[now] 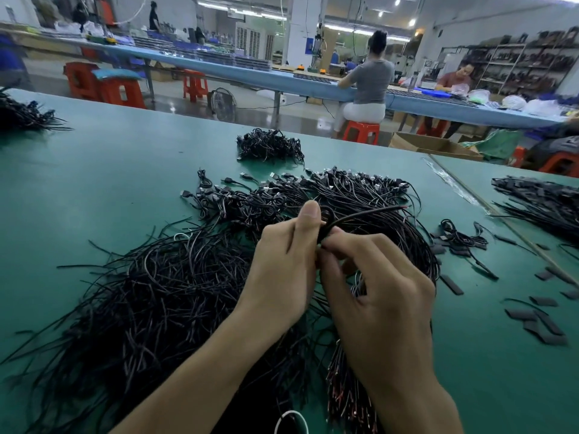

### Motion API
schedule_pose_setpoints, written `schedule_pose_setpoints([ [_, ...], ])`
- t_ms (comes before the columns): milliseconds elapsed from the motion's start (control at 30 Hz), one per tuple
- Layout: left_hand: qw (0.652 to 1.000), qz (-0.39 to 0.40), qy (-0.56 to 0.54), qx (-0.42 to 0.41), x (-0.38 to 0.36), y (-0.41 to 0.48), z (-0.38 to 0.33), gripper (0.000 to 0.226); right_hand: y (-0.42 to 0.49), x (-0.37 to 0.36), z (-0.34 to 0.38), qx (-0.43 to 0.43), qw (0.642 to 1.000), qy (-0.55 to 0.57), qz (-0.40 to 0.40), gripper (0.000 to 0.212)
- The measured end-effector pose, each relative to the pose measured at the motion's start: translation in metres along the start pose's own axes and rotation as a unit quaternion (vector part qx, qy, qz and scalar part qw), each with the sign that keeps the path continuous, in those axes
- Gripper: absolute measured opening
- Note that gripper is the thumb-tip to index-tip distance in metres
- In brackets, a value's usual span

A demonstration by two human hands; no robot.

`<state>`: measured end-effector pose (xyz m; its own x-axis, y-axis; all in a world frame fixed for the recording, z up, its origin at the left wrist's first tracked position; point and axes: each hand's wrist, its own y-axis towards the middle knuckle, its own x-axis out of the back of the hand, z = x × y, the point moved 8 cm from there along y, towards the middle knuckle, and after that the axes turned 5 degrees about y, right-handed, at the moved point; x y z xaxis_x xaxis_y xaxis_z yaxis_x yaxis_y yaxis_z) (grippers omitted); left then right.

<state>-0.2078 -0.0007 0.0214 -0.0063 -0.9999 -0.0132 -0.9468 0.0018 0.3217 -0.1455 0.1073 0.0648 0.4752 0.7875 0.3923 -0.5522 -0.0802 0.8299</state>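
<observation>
Left grip pinches a small loop of one black cable under the thumb. The right grip pinches the same cable just beside it, fingertips curled. Both hold it above the tabletop, over the loose cable heap. The cable's free end juts to the right, its tip reddish.

Likely faults, as I judge them:
(a) the springy loop opens if my thumb eases, since only a pinch restrains it;
(b) the free end hooks strands of the heap below and drags neighbours up;
(c) a dropped cable vanishes among identical black ones;
(d) a hard bend at the pinch kinks the wire.

Black sleeve pieces lie well apart, to the right.
</observation>
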Motion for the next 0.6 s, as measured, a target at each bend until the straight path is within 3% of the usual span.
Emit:
schedule_pose_setpoints([
  [167,0.996,0.032,0.064,0.058,-0.005,0.0,0.009,0.062,0.004,0.001,-0.001,-0.023,0.999,0.006,0.046,0.012],
  [433,0.985,0.053,0.161,0.039,-0.004,0.001,0.013,0.059,0.009,0.004,-0.002,-0.047,0.995,-0.007,0.092,0.012],
  [600,0.959,0.155,0.167,0.169,-0.009,-0.006,0.031,0.057,0.005,-0.004,-0.001,-0.031,0.988,-0.025,0.149,0.012],
])
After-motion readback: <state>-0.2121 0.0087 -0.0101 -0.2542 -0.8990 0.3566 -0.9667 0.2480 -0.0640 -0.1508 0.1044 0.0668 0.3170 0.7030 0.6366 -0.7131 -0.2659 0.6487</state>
